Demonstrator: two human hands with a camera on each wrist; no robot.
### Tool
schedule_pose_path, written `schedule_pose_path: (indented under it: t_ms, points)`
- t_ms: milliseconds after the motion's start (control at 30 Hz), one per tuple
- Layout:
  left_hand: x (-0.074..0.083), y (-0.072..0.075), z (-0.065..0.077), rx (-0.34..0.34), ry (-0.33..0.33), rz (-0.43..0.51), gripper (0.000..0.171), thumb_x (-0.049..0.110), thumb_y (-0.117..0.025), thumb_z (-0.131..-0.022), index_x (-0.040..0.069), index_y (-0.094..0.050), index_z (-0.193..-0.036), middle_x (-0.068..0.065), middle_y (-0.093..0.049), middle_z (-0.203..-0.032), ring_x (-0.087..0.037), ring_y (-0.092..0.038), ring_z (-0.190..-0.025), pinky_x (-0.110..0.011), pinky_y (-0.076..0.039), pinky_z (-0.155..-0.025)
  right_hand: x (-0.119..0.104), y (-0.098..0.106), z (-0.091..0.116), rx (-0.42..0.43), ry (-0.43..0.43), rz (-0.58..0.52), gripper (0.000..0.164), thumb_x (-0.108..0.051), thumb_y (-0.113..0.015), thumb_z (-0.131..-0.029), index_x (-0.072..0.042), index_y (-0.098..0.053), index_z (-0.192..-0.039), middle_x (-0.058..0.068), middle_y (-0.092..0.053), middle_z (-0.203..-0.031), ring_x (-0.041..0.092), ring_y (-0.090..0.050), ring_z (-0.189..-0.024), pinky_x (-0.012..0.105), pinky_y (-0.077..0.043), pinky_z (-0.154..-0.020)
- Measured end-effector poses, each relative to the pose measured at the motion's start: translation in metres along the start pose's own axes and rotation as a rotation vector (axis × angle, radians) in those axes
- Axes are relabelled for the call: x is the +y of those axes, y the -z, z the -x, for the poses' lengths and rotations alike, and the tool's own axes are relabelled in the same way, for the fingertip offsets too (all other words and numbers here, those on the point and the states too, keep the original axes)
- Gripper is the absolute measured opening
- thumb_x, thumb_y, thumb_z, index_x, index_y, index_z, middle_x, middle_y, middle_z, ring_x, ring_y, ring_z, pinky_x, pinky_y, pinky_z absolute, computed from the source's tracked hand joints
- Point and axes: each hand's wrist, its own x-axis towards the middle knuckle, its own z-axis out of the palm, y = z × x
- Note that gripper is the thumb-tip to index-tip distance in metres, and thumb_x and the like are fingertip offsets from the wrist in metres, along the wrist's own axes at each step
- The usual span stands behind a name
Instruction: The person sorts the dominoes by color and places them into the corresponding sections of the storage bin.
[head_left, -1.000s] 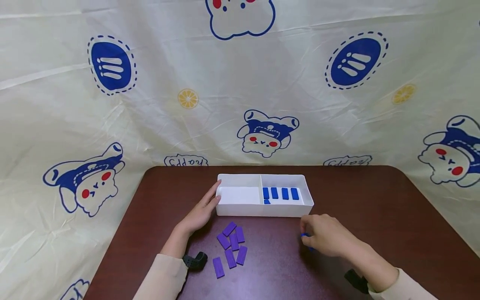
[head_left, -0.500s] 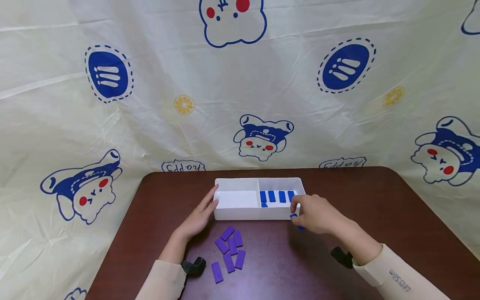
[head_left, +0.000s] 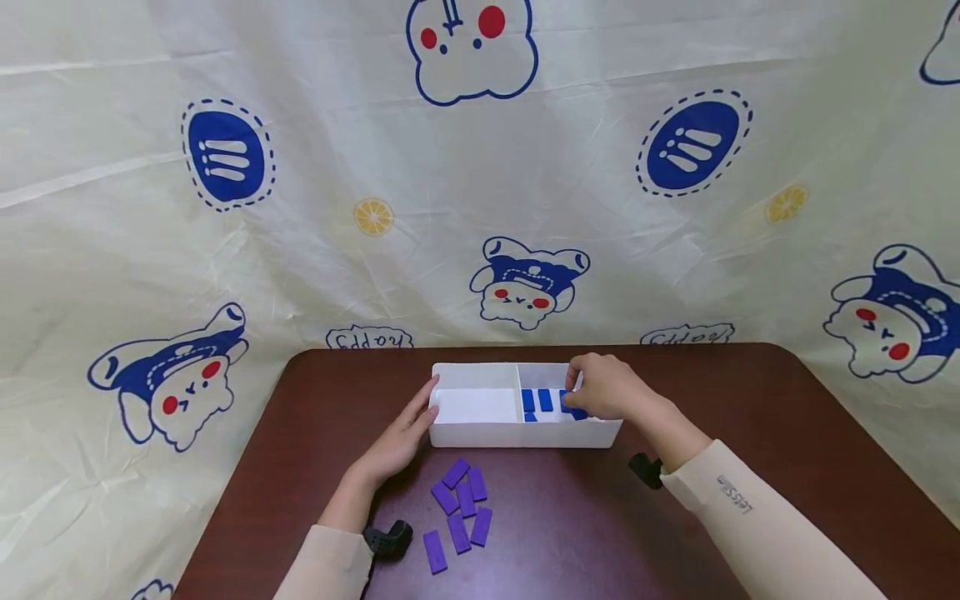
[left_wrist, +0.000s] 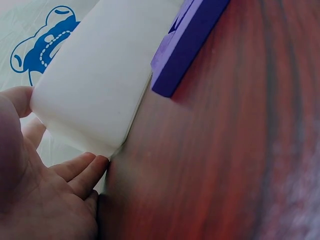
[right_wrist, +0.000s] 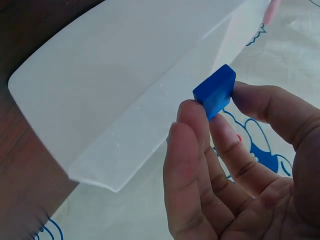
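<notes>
A white two-compartment box (head_left: 480,436) stands on the table. My right hand (head_left: 609,387) is over its right compartment and pinches a blue block (right_wrist: 215,92) between thumb and fingertips, above the rim in the right wrist view. Several blue blocks (head_left: 545,400) lie inside that compartment, partly hidden by the hand. At the box's left end my left hand (head_left: 397,437) rests with its fingers extended against the end wall (left_wrist: 90,75). Nothing lies in the left compartment.
Several purple blocks (head_left: 458,533) lie loosely grouped on the dark brown table (head_left: 570,533), in front of the box's left half. One purple block (left_wrist: 172,70) shows close to the box in the left wrist view. A printed cloth (head_left: 420,275) hangs behind the table.
My right hand has carried the blue block from the table in front of the box, up and left over the front wall, into the right compartment's space. The left hand stays at the box's end.
</notes>
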Motion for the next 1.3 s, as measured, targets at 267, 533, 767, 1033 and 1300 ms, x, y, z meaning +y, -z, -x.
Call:
schedule_pose_path:
  t_ms: [267, 533, 767, 1033, 1300]
  points:
    - [-0.002, -0.002, -0.001, -0.015, -0.007, -0.007, 0.057, 0.038, -0.041, -0.112, 0.039, -0.02, -0.165, -0.001, -0.017, -0.174, -0.026, -0.012, -0.161, -0.058, -0.011, -0.13, 0.005, -0.016, -0.019, -0.021, -0.057, -0.018, 0.015, -0.023, -0.076, -0.092, -0.01, -0.068, -0.092, 0.006, -0.064, -0.077, 0.021, -0.06, -0.071, 0.029, -0.046, -0.059]
    - [-0.003, 0.002, -0.001, -0.014, -0.006, -0.017, 0.058, 0.038, -0.041, -0.113, 0.038, -0.019, -0.166, -0.002, -0.016, -0.174, -0.026, -0.011, -0.162, -0.058, -0.011, -0.129, 0.004, -0.033, -0.037, -0.024, -0.093, 0.032, 0.018, -0.024, -0.077, -0.089, -0.011, -0.067, -0.084, 0.005, -0.063, -0.075, 0.022, -0.058, -0.074, 0.033, -0.042, -0.062]
    - [-0.004, 0.003, -0.001, -0.02, -0.006, -0.003, 0.058, 0.039, -0.041, -0.112, 0.039, -0.018, -0.166, -0.002, -0.016, -0.174, -0.026, -0.012, -0.161, -0.057, -0.013, -0.129, 0.005, -0.047, -0.043, -0.037, -0.094, 0.081, 0.02, -0.026, -0.079, -0.087, -0.012, -0.066, -0.081, 0.004, -0.064, -0.076, 0.022, -0.058, -0.076, 0.033, -0.043, -0.061]
    - [-0.004, 0.004, -0.002, -0.007, -0.011, -0.008, 0.057, 0.039, -0.04, -0.113, 0.042, -0.019, -0.165, -0.002, -0.016, -0.174, -0.026, -0.013, -0.161, -0.057, -0.015, -0.129, 0.001, -0.05, -0.046, -0.042, -0.072, 0.1, 0.022, -0.024, -0.081, -0.083, -0.01, -0.064, -0.079, 0.005, -0.064, -0.077, 0.022, -0.057, -0.073, 0.033, -0.042, -0.061]
    - [-0.004, 0.005, -0.002, -0.011, -0.014, -0.014, 0.057, 0.038, -0.04, -0.113, 0.041, -0.018, -0.165, 0.0, -0.016, -0.174, -0.024, -0.012, -0.161, -0.057, -0.012, -0.13, 0.003, -0.056, -0.049, -0.069, -0.107, 0.081, 0.028, -0.028, -0.085, -0.082, -0.008, -0.066, -0.087, 0.007, -0.066, -0.082, 0.024, -0.059, -0.078, 0.034, -0.046, -0.064]
